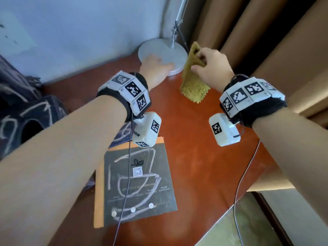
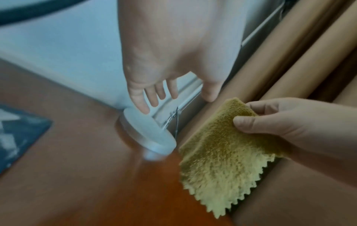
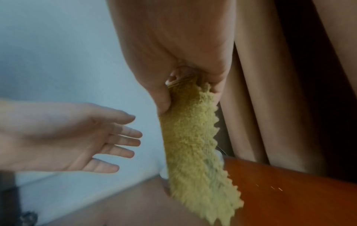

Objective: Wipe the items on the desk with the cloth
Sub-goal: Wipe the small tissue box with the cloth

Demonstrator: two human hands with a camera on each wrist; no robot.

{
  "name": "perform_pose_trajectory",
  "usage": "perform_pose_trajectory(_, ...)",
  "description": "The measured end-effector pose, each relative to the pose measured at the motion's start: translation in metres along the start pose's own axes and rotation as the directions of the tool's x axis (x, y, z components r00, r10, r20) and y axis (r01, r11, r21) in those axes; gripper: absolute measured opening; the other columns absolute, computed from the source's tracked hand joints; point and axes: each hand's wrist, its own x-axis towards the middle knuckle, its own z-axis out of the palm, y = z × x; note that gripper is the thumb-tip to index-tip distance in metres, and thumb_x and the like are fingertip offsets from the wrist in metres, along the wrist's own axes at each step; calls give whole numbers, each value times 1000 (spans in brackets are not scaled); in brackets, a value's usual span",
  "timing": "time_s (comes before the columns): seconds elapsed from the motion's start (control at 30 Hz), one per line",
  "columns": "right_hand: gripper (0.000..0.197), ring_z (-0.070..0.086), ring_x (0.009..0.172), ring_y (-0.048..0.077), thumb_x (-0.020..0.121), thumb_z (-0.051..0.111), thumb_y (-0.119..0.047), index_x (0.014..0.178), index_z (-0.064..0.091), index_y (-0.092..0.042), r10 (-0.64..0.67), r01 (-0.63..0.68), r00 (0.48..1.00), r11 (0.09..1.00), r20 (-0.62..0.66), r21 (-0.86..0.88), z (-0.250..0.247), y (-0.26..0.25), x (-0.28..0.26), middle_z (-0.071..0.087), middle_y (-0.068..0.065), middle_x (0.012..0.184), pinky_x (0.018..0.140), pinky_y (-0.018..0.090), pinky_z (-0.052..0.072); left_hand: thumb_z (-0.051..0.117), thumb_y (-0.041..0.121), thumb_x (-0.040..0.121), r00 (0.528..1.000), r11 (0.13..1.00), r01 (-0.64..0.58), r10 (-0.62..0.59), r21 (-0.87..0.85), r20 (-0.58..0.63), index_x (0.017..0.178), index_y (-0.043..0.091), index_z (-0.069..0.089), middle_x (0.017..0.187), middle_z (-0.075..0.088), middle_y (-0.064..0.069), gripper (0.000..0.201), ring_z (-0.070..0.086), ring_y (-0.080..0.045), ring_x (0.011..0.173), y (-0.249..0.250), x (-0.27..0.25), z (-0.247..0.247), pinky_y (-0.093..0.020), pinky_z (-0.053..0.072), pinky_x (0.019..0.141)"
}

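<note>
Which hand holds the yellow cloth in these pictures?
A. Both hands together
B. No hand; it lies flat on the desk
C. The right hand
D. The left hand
C: the right hand pinches the top of the yellow cloth, which hangs down over the desk, while the left hand reaches open toward the lamp base.

Yellow cloth [image 1: 192, 80] — hanging, zigzag-edged.

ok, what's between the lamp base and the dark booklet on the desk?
Nothing rests there: in the head view, bare desk runs from the lamp base to the dark booklet. Only the left hand and its forearm cross above it.
</note>
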Motion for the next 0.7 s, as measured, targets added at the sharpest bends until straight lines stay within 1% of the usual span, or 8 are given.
perform_pose_trajectory(0.03, 27, 49, 87, 17, 89, 59, -20, 114, 58, -10, -38, 38, 999, 999, 12, 13, -7, -13, -7, 57, 6, 102, 65, 17, 31, 56, 36, 94, 1000, 997, -24, 24, -71, 8, 142, 11, 36, 141, 41, -5, 57, 42, -18, 128, 8, -10, -12, -13, 35, 86)
perform_pose_trajectory(0.1, 23, 50, 83, 14, 87, 63, -18, 108, 60, -8, -125, 122, 990, 992, 65, 43, -19, -39, -19, 59, 6, 96, 64, 20, 33, 53, 46, 93, 997, 988, -71, 76, -135, 31, 138, 14, 40, 127, 48, -1, 56, 49, -18, 114, 21, -31, -38, -20, 39, 75)
perform_pose_trajectory(0.17, 21, 54, 81, 14, 85, 65, -17, 104, 60, -10, -211, 205, 973, 976, 97, 68, -29, -61, -30, 64, 9, 97, 69, 24, 43, 49, 56, 91, 988, 974, -111, 130, -197, 86, 118, 15, 56, 99, 55, 3, 49, 59, -20, 96, 27, -49, -61, -26, 42, 69)
perform_pose_trajectory(0.23, 19, 56, 71, 8, 83, 66, -15, 98, 56, -17, -275, 265, 958, 957, 78, 121, -34, -79, -40, 65, 4, 89, 62, 13, 44, 41, 56, 96, 977, 954, -100, 147, -281, 151, 93, 20, 61, 83, 60, 4, 41, 63, -14, 80, 23, -66, -80, -25, 48, 69)
perform_pose_trajectory(0.3, 21, 56, 62, -1, 82, 67, -14, 91, 51, -25, -321, 308, 946, 932, 42, 188, -34, -95, -52, 63, -2, 78, 54, 6, 42, 36, 56, 97, 971, 940, -76, 145, -333, 190, 89, 23, 59, 80, 62, 6, 41, 62, -9, 70, 11, -84, -96, -21, 49, 60)
perform_pose_trajectory(0.5, 27, 53, 53, -3, 80, 71, -19, 83, 47, -30, -424, 417, 904, 839, -60, 349, -21, -129, -95, 60, -6, 77, 47, 10, 42, 39, 33, 103, 972, 909, -182, 225, -375, 73, 109, 17, 58, 99, 64, 1, 25, 64, -9, 82, -20, -144, -134, -22, 54, 63)
perform_pose_trajectory(0.63, 31, 58, 69, 11, 80, 73, -17, 105, 55, -20, -419, 375, 908, 832, 18, 409, -11, -134, -129, 62, 0, 86, 66, 26, 50, 47, 29, 100, 949, 915, -313, 311, -255, -50, 109, 13, 61, 105, 67, -1, 23, 66, -14, 98, -27, -185, -150, -32, 53, 89)
perform_pose_trajectory(0.7, 25, 58, 68, 7, 81, 73, -18, 102, 60, -16, -443, 398, 896, 840, 42, 368, -9, -135, -146, 62, -2, 81, 65, 20, 50, 49, 30, 99, 944, 924, -330, 322, -194, -72, 116, 11, 60, 112, 66, -2, 27, 64, -16, 105, -30, -206, -156, -35, 51, 95)
